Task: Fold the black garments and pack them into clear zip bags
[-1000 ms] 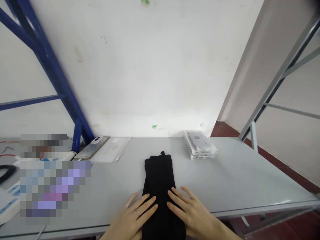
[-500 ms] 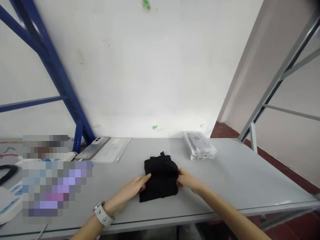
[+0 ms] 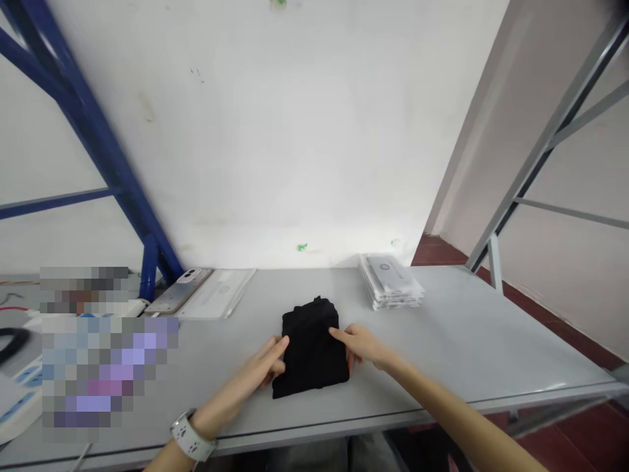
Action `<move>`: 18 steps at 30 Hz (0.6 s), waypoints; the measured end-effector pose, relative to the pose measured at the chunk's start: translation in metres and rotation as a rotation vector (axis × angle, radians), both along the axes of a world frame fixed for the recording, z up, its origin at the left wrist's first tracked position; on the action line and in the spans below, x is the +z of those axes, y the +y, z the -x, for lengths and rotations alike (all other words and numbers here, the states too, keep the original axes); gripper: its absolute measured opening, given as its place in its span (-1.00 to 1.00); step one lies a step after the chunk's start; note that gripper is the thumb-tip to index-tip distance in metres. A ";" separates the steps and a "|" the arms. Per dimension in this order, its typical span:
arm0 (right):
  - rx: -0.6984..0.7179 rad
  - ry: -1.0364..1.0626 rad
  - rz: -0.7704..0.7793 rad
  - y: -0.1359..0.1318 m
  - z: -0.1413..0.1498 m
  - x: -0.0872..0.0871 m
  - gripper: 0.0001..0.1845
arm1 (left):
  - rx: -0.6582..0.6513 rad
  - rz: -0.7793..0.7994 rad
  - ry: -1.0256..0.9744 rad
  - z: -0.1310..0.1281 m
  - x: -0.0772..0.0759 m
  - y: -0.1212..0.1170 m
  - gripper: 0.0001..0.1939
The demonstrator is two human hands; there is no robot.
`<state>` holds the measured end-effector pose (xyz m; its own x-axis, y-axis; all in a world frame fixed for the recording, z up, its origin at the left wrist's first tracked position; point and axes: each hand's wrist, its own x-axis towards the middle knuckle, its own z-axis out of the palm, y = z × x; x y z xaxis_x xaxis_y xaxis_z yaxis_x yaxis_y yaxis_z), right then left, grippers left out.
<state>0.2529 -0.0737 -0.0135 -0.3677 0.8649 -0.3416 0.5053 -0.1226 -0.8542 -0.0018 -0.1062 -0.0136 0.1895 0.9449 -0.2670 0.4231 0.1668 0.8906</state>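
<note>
A folded black garment (image 3: 314,357) lies on the grey table in front of me, with a small tuft of cloth sticking up at its far edge. My left hand (image 3: 260,367), wearing a watch with a white patterned strap (image 3: 190,440), is at the garment's left edge. Its fingers are apart, with the tips touching the cloth. On the other side, my right hand (image 3: 361,344) pinches the garment's right edge, the thumb on top and the other fingers down at the side, partly hidden.
A stack of clear plastic packets (image 3: 392,282) stands at the back right. At the back left lie a phone (image 3: 179,292) and a flat translucent bag (image 3: 219,294). Power strips (image 3: 24,393), cables and a blurred-out patch fill the left end. A wall (image 3: 304,164) rises behind the table.
The raised fold at the garment's right side now lies flatter and further in. My right thumb has come onto the top of the cloth. The left fingertips have drawn back slightly to the edge.
</note>
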 end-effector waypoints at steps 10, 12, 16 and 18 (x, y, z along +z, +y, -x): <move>-0.057 -0.276 -1.087 0.006 0.012 0.020 -0.66 | 0.055 -0.183 0.194 -0.011 0.005 -0.009 -0.18; 0.191 -0.278 -1.182 0.002 0.017 0.021 -0.63 | 0.113 -0.385 0.363 -0.009 0.000 -0.014 -0.27; 0.428 -0.342 -1.122 0.002 0.022 0.007 -0.52 | -0.058 -0.862 0.591 -0.005 -0.005 -0.021 -0.48; 0.414 -0.394 -1.039 0.006 0.025 -0.007 -0.49 | -0.309 -0.931 0.622 -0.005 -0.004 -0.018 -0.44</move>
<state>0.2282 -0.0674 -0.0201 -0.7117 0.6342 0.3021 0.5937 0.7729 -0.2239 0.0032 -0.1245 -0.0178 0.5266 0.7610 0.3790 0.7389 -0.6302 0.2387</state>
